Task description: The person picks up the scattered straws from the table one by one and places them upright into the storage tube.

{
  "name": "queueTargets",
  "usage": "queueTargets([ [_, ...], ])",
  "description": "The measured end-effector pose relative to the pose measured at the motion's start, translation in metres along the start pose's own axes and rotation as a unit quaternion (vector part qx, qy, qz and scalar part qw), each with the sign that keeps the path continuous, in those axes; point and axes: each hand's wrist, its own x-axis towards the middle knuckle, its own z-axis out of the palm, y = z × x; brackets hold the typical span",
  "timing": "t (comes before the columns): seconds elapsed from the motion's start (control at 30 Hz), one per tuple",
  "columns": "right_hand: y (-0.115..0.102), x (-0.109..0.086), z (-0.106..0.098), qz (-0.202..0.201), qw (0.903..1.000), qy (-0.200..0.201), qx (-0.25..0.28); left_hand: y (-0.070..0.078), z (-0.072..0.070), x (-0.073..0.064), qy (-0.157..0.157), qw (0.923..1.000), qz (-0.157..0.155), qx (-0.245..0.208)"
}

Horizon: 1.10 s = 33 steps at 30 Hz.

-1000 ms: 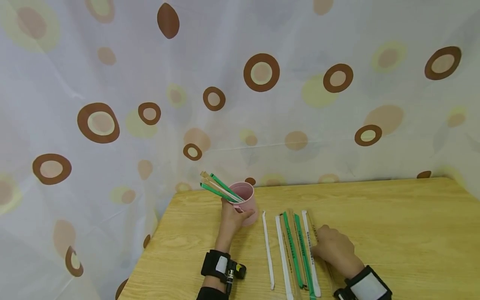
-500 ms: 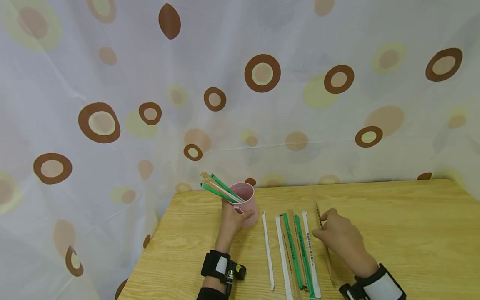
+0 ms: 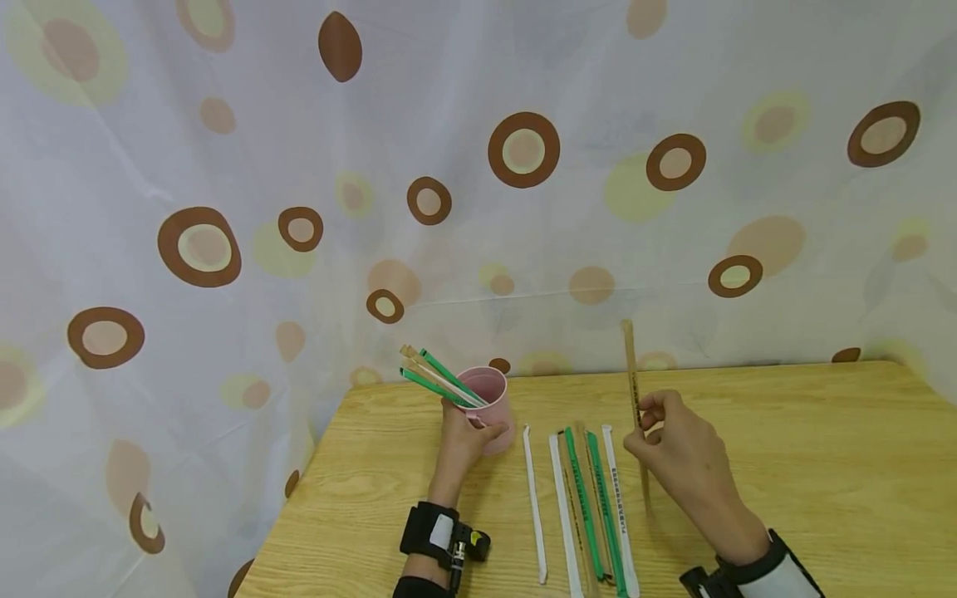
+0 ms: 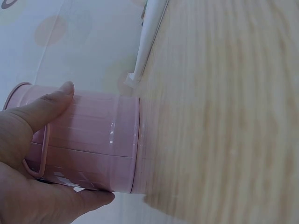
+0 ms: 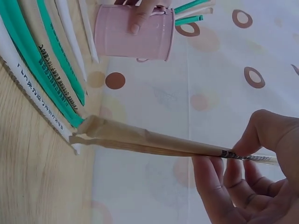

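Observation:
My left hand (image 3: 459, 444) grips a pink metal cup (image 3: 503, 411) by its side, thumb and fingers spread round it, as the left wrist view shows too. Several green, brown and white wrapped straws (image 3: 443, 382) lean leftward out of its mouth. Between thumb and fingertips, my right hand (image 3: 688, 448) pinches a brown paper-wrapped straw (image 3: 629, 353) near its middle. The straw stands almost upright above the table, right of the row. Seen from the right wrist, its wrapped end (image 5: 112, 133) points toward the straws on the table.
On the wooden table (image 3: 792, 465) lies a row of wrapped straws, among them a green straw (image 3: 583, 498) and a printed white straw (image 3: 619, 507). One white straw (image 3: 534, 502) lies apart, nearer the cup. A patterned curtain (image 3: 568, 208) hangs behind the table.
My right hand took the brown straw from the right end of the row, raised it and tipped it toward upright. The left hand and cup stayed put.

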Motion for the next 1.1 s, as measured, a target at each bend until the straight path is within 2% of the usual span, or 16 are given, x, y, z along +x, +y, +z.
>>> queueTargets([
  [0.23, -0.004, -0.001, 0.0, -0.017, 0.9995, 0.026, 0.009, 0.0, 0.0, 0.0, 0.0, 1.0, 0.0, -0.002],
  [0.5, -0.005, -0.001, 0.001, -0.035, 0.9982, 0.045, 0.02, 0.001, 0.0, -0.003, 0.001, 0.9997, 0.018, -0.016],
  [0.67, -0.005, -0.002, 0.002, -0.053, 0.996, 0.066, 0.028, -0.003, 0.001, -0.002, 0.007, 0.9991, 0.042, 0.0],
  [0.77, -0.005, -0.003, 0.002, -0.055, 0.9957, 0.067, 0.033, -0.004, 0.001, 0.0, 0.007, 0.9993, 0.037, 0.0],
  [0.87, -0.005, -0.003, 0.003, -0.057, 0.9956, 0.064, 0.039, 0.014, -0.002, -0.005, -0.004, 0.9997, 0.019, -0.014],
  [0.97, -0.004, -0.003, 0.004, -0.065, 0.9949, 0.062, 0.046, 0.018, -0.003, -0.006, -0.008, 0.9995, 0.012, -0.026],
  [1.0, -0.004, -0.003, 0.005, -0.068, 0.9946, 0.062, 0.047, 0.018, -0.003, -0.006, -0.008, 0.9994, 0.017, -0.028],
  [1.1, -0.005, -0.002, 0.006, -0.082, 0.9931, 0.066, 0.052, 0.001, 0.001, 0.0, -0.002, 0.9992, 0.02, -0.035],
])
